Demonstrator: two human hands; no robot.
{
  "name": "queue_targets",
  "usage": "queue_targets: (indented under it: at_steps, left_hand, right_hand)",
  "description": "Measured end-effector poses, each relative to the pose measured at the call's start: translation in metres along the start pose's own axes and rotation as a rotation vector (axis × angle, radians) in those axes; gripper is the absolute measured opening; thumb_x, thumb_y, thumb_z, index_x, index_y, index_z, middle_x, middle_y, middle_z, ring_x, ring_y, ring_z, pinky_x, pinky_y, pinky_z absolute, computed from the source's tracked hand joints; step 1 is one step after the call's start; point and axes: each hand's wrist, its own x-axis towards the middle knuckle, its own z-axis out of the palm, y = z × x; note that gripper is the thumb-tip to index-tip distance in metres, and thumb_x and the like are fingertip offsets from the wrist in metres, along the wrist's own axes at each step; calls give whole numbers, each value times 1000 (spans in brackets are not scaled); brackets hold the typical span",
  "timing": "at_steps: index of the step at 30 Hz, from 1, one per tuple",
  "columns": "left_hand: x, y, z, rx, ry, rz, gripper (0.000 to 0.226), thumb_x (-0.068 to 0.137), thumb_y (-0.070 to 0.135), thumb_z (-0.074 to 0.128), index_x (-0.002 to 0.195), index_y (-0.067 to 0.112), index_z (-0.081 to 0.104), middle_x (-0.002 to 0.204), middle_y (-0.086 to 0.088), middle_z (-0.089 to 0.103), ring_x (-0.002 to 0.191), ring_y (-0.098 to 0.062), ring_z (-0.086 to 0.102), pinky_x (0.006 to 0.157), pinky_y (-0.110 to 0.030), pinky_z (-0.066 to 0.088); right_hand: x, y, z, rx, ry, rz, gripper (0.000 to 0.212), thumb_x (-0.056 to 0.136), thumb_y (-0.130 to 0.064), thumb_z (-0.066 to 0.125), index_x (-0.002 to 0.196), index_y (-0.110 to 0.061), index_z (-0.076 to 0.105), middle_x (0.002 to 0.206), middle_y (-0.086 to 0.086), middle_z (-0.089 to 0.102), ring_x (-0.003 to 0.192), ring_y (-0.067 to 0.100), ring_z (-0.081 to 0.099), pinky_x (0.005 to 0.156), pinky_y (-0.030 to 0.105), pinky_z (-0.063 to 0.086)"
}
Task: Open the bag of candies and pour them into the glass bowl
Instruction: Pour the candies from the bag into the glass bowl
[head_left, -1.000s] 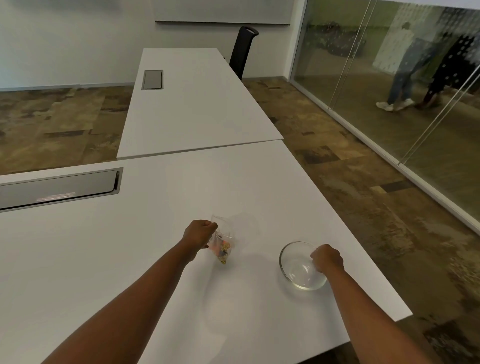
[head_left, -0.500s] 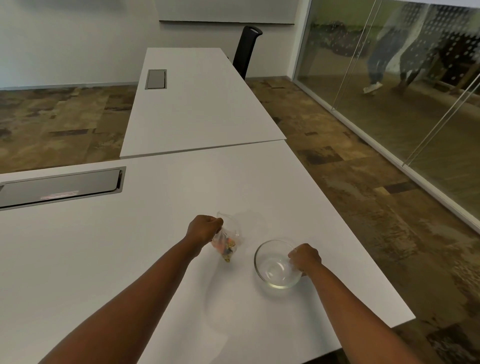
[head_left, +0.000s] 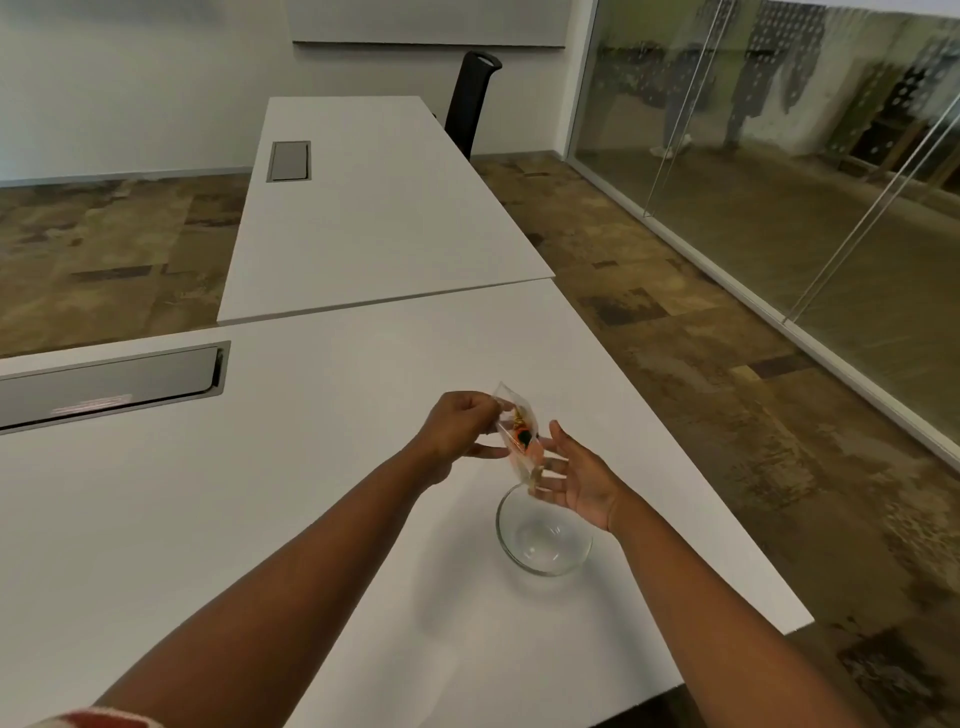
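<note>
A small clear plastic bag of candies (head_left: 519, 434), with orange, black and yellow pieces inside, hangs in the air above the white table (head_left: 260, 493). My left hand (head_left: 460, 428) pinches the bag's upper left edge. My right hand (head_left: 576, 478) is open, palm up, its fingertips touching the bag's lower right side. The empty glass bowl (head_left: 543, 540) stands on the table just below and in front of the bag, partly under my right wrist.
A grey cable hatch (head_left: 111, 382) is set in the table at the left. A second white table (head_left: 374, 208) joins at the far side, with a black chair (head_left: 472, 101) behind it. The table's right edge drops to patterned floor; a glass wall (head_left: 779, 182) runs on the right.
My left hand lifted the bag off the table and toward the right. My right hand slid the bowl leftward, let go of it, and rose to touch the bag.
</note>
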Motion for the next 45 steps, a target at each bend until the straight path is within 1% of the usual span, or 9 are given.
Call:
queue_targets:
  at_steps: [5, 8, 12, 17, 22, 27, 31, 37, 45]
  left_hand:
    - [3, -3, 10, 57, -109, 14, 23, 94, 15, 45, 83, 9, 65, 91, -7, 65, 95, -19, 63, 60, -20, 59]
    - [5, -13, 8, 51, -127, -5, 21, 91, 6, 51, 71, 14, 52, 98, -4, 64, 83, -14, 66, 61, -24, 59]
    - [9, -30, 6, 176, -100, -37, 33, 83, -4, 59, 100, 22, 50, 106, -7, 63, 88, -19, 64, 73, -32, 58]
    - [6, -49, 12, 349, -135, -98, 40, 83, 0, 60, 120, 15, 57, 107, -10, 62, 90, -18, 58, 67, -20, 52]
    - [5, -64, 14, 451, -161, -148, 45, 81, 3, 64, 125, 12, 56, 122, -16, 62, 94, -19, 58, 67, -18, 52]
    - [3, -71, 17, 539, -44, -86, 32, 85, 14, 62, 117, 12, 62, 111, -15, 66, 87, -21, 61, 65, -22, 53]
    - [1, -76, 18, 615, 0, -46, 24, 87, 15, 58, 109, 9, 68, 110, -15, 71, 99, -26, 67, 81, -34, 54]
    - [3, -78, 19, 675, 14, -47, 24, 86, 20, 62, 106, 9, 72, 111, -8, 73, 104, -18, 65, 79, -18, 41]
    - [3, -81, 21, 685, -8, -76, 26, 87, 21, 61, 107, 7, 70, 111, -11, 72, 105, -22, 65, 76, -22, 44]
  right_hand:
    - [-7, 7, -10, 175, -113, 6, 31, 90, -36, 49, 105, -13, 63, 105, 14, 64, 90, 28, 63, 68, 35, 58]
    - [-8, 9, -22, 119, -54, -61, 15, 90, -21, 52, 95, -16, 66, 95, 7, 65, 85, 22, 61, 74, 34, 50]
    - [-6, 15, -40, -46, 41, -120, 19, 88, -12, 57, 106, -15, 64, 97, 7, 67, 87, 22, 62, 77, 34, 50]
    - [-3, 18, -46, -173, 177, -187, 44, 80, 0, 67, 122, -7, 57, 115, 20, 62, 100, 31, 61, 80, 36, 53]
    - [-6, 16, -44, -318, 216, -235, 39, 76, 1, 71, 112, -11, 59, 106, 12, 61, 99, 26, 58, 73, 29, 54]
    - [-5, 12, -45, -507, 214, -290, 40, 68, -4, 79, 104, -13, 63, 102, 12, 65, 101, 31, 62, 87, 42, 54]
    - [-6, 9, -43, -589, 199, -307, 33, 69, -4, 78, 96, -19, 64, 95, 7, 66, 96, 26, 62, 93, 43, 53]
    - [-12, 5, -39, -669, 180, -343, 32, 71, -2, 77, 102, -9, 68, 96, 9, 64, 92, 20, 58, 71, 23, 54]
    - [-13, 2, -37, -689, 165, -350, 24, 73, 2, 73, 93, -11, 69, 82, 3, 61, 81, 14, 56, 63, 17, 52]
